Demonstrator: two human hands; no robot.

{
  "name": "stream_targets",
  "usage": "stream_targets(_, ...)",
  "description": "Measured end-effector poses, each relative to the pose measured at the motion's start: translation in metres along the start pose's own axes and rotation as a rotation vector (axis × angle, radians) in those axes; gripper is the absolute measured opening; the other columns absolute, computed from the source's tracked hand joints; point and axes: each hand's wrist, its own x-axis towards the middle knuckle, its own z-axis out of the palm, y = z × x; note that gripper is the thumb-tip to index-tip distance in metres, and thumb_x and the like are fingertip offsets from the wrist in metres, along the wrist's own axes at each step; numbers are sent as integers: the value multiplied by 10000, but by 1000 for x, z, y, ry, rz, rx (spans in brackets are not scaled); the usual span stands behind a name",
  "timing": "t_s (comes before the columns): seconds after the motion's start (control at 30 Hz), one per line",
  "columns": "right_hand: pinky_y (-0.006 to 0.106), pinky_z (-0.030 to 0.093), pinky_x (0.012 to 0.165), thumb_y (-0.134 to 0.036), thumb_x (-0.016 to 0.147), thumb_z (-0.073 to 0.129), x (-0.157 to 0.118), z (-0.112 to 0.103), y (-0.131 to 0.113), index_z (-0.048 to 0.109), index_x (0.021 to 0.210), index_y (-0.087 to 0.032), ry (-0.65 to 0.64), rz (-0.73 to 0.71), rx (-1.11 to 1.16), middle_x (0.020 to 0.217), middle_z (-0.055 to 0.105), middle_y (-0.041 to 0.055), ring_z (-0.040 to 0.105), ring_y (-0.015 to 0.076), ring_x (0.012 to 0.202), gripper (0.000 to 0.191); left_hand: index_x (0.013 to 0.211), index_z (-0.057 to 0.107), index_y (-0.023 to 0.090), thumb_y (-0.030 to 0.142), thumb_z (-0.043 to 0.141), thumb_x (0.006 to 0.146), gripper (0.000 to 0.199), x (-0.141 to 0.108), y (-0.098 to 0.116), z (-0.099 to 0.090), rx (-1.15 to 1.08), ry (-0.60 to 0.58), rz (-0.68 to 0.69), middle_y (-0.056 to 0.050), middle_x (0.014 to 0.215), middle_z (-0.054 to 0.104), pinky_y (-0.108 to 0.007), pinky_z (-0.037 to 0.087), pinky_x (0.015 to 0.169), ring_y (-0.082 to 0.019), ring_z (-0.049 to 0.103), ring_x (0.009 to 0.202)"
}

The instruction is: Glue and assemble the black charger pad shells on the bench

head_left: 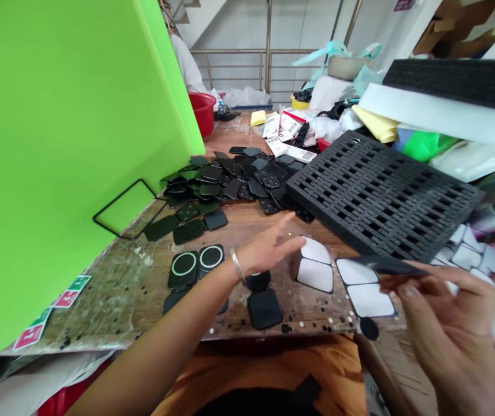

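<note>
My left hand (269, 249), with a bangle at the wrist, reaches over the wooden table with thumb and fingers apart. It holds nothing. Close to its thumb lies a two-panel white piece with dark edges (316, 266). My right hand (451, 323) pinches a thin dark flat piece (388, 265), seen nearly edge-on. Below that piece rests another white two-panel piece (371, 299). Under and beside my left forearm are black hinged panels, a pair with pale rings (184, 266) and a plain one (265, 309). My forearm partly covers them.
A heap of black panels (234, 179) spreads across the table's back. A slotted black foam block (381, 190) stands to the right, with foam slabs and bags behind. A green board (78, 115) walls off the left. A black wire frame (119, 199) leans there.
</note>
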Motion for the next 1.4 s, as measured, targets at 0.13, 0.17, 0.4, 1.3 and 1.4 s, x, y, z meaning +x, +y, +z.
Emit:
stream_targets(0.13, 232, 396, 451, -252, 848, 619, -3, 9, 29, 462, 1163, -311, -197, 231, 46, 749, 513, -32, 501, 102, 520, 358, 1068, 677, 237, 327, 654, 822, 263, -44, -9, -8, 808, 85, 200, -95, 1007, 576, -451, 398, 939, -277, 538, 961)
stream_targets(0.17, 224, 384, 444, -267, 851, 618, -4, 13, 32, 435, 1224, -319, -235, 297, 61, 761, 512, -34, 491, 94, 516, 418, 1058, 677, 228, 333, 644, 829, 254, -56, -18, -6, 910, 56, 189, -100, 1002, 558, -445, 424, 897, -279, 530, 948)
stream_targets(0.4, 172, 317, 405, -323, 678, 798, -2, 40, 46, 497, 1038, -222, -280, 696, 177, 671, 522, -61, 434, 55, 462, 480, 1003, 629, 225, 235, 657, 812, 193, -101, -68, 19, 1104, 104, 131, -115, 1291, 411, -476, 438, 922, -321, 439, 1119)
stream_targets(1.3, 246, 465, 663, -314, 650, 777, 9, 86, 23, 671, 664, -150, -742, 950, 206, 862, 680, 66, 584, 151, 740, 196, 1080, 685, 169, 169, 673, 716, 364, -112, -58, -49, -465, -270, -341, -65, 887, 719, -239, 514, 700, -147, 677, 724)
stream_targets(1.4, 233, 459, 639, -303, 650, 784, 3, 93, 21, 673, 670, -144, -781, 1002, 227, 769, 656, 41, 563, 126, 678, 194, 1097, 689, 179, 156, 633, 723, 379, -115, -59, -50, -490, -330, -349, -78, 904, 731, -268, 529, 704, -178, 697, 745)
